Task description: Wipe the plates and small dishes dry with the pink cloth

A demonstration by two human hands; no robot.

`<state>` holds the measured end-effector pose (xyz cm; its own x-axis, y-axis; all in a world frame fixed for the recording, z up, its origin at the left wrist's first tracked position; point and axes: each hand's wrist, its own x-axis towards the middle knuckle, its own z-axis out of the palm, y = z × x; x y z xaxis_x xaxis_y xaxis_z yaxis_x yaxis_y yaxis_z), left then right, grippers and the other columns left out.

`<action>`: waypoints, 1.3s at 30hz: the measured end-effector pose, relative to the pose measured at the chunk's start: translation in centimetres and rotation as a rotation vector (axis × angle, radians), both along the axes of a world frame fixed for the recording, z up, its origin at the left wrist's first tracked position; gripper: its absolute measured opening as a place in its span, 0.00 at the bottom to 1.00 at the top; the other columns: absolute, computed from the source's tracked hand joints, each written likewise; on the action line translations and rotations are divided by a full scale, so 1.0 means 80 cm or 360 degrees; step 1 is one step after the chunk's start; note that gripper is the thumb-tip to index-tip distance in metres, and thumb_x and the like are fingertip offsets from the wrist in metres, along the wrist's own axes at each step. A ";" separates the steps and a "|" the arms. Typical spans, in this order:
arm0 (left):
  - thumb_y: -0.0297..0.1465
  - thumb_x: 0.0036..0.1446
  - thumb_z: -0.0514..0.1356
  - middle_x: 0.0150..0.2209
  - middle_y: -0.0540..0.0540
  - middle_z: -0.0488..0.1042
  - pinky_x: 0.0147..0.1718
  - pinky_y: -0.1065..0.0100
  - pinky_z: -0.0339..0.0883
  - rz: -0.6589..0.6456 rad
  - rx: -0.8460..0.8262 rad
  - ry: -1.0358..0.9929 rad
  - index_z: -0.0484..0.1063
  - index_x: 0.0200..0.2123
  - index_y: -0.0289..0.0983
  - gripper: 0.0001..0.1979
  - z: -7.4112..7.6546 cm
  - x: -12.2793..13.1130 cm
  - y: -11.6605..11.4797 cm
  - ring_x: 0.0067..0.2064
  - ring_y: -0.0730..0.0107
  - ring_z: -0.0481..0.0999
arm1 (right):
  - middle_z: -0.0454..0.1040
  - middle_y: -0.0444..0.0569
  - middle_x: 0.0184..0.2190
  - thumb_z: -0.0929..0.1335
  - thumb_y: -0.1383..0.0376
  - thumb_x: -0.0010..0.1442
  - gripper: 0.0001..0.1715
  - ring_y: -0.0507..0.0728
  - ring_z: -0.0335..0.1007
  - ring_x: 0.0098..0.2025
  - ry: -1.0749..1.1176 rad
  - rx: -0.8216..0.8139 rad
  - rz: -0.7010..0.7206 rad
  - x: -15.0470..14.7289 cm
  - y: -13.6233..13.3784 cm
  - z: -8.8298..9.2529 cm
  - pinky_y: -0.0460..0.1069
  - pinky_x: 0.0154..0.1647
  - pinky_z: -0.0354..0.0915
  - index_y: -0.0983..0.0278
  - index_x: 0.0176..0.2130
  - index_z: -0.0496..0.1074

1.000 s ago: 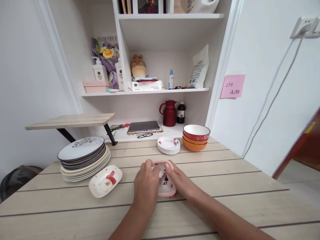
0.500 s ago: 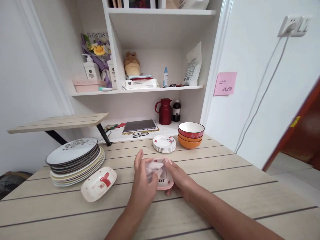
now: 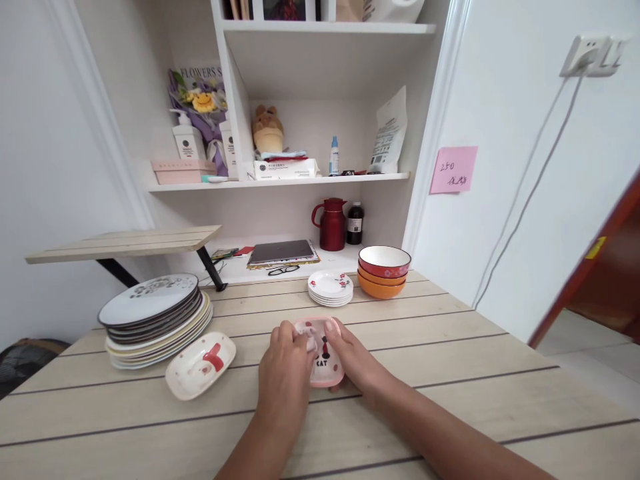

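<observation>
A small pink-rimmed dish (image 3: 327, 381) with a cat picture and the word CAT is tilted up above the table. My right hand (image 3: 353, 353) grips its right side, thumb on the rim and fingers underneath. Closed around a crumpled white tissue (image 3: 311, 333), my left hand (image 3: 286, 367) presses it against the dish's left inner part. To the left lies a cream dish (image 3: 200, 367) with a red scarf picture, touching or close beside a tall stack of plates (image 3: 155, 320).
Farther back stand a stack of small flowered plates (image 3: 330, 287) and several nested bowls (image 3: 383, 273). Behind them are a red jug (image 3: 332, 225), a dark bottle (image 3: 355, 223), a closed laptop (image 3: 281, 251) and glasses (image 3: 283, 270). A raised wooden shelf (image 3: 125, 243) overhangs the left back.
My left hand has closed and bunched the tissue at the dish's left side, uncovering the cat picture. My right hand keeps its grip. The view has shifted slightly.
</observation>
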<state>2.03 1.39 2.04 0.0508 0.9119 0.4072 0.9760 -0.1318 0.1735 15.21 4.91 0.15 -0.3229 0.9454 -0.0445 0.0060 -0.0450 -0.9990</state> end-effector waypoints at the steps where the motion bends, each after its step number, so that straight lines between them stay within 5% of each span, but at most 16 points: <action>1: 0.27 0.57 0.54 0.39 0.44 0.67 0.32 0.66 0.63 -0.0004 -0.0013 -0.0011 0.74 0.37 0.39 0.09 -0.001 0.000 0.000 0.43 0.61 0.68 | 0.69 0.46 0.32 0.57 0.41 0.60 0.30 0.55 0.70 0.28 -0.0003 0.0026 0.0021 0.000 -0.001 0.000 0.44 0.15 0.64 0.58 0.48 0.66; 5: 0.25 0.57 0.52 0.39 0.44 0.68 0.33 0.65 0.64 -0.0077 -0.0001 -0.0088 0.74 0.35 0.39 0.11 -0.004 0.003 0.000 0.42 0.62 0.68 | 0.69 0.47 0.34 0.57 0.41 0.60 0.29 0.54 0.69 0.31 0.0011 0.0123 0.0099 0.002 -0.005 0.004 0.45 0.21 0.65 0.58 0.47 0.66; 10: 0.25 0.59 0.50 0.40 0.45 0.70 0.36 0.65 0.64 -0.0455 0.0076 -0.0102 0.75 0.33 0.41 0.14 -0.008 0.005 0.003 0.41 0.63 0.66 | 0.70 0.47 0.35 0.59 0.43 0.61 0.27 0.54 0.68 0.36 0.0086 0.0276 0.0179 0.005 -0.005 0.011 0.44 0.27 0.66 0.61 0.42 0.67; 16: 0.24 0.57 0.53 0.39 0.47 0.72 0.38 0.64 0.61 -0.0794 -0.0043 0.0081 0.76 0.34 0.41 0.12 0.001 -0.002 0.006 0.39 0.65 0.64 | 0.68 0.44 0.27 0.59 0.42 0.59 0.28 0.53 0.68 0.24 0.0215 -0.0078 0.0104 0.003 0.006 0.003 0.46 0.17 0.63 0.61 0.42 0.67; 22: 0.28 0.56 0.58 0.37 0.48 0.73 0.38 0.61 0.58 -0.0611 -0.0084 0.0299 0.77 0.33 0.46 0.09 0.012 -0.007 0.005 0.42 0.61 0.64 | 0.73 0.47 0.31 0.60 0.43 0.60 0.29 0.55 0.70 0.24 0.0129 -0.0084 0.0174 0.007 0.007 0.004 0.47 0.17 0.63 0.60 0.48 0.67; 29: 0.26 0.57 0.57 0.42 0.48 0.71 0.39 0.59 0.59 -0.0389 0.0210 0.0470 0.73 0.40 0.43 0.09 0.008 -0.021 0.006 0.42 0.61 0.64 | 0.74 0.50 0.42 0.62 0.48 0.61 0.24 0.59 0.69 0.46 0.0074 0.0328 0.0265 0.012 0.008 0.010 0.55 0.48 0.64 0.63 0.47 0.69; 34: 0.24 0.58 0.56 0.41 0.46 0.71 0.38 0.59 0.61 -0.0230 0.0270 0.0516 0.73 0.40 0.41 0.09 0.009 -0.013 0.004 0.42 0.60 0.66 | 0.73 0.50 0.45 0.61 0.48 0.62 0.25 0.59 0.68 0.47 0.0076 0.0425 0.0322 0.012 0.005 0.012 0.54 0.49 0.62 0.63 0.48 0.69; 39: 0.22 0.59 0.51 0.38 0.43 0.72 0.32 0.61 0.63 -0.0086 0.0078 0.0447 0.74 0.35 0.37 0.12 0.005 0.004 0.001 0.41 0.58 0.69 | 0.75 0.51 0.42 0.62 0.47 0.60 0.26 0.59 0.69 0.41 0.0105 0.0434 0.0060 0.003 0.003 0.005 0.53 0.42 0.65 0.64 0.45 0.70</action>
<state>2.39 1.48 2.46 0.2158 0.8842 0.4142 0.9762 -0.1867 -0.1102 15.47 5.12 0.59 -0.3516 0.9068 0.2325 -0.0630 0.2248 -0.9724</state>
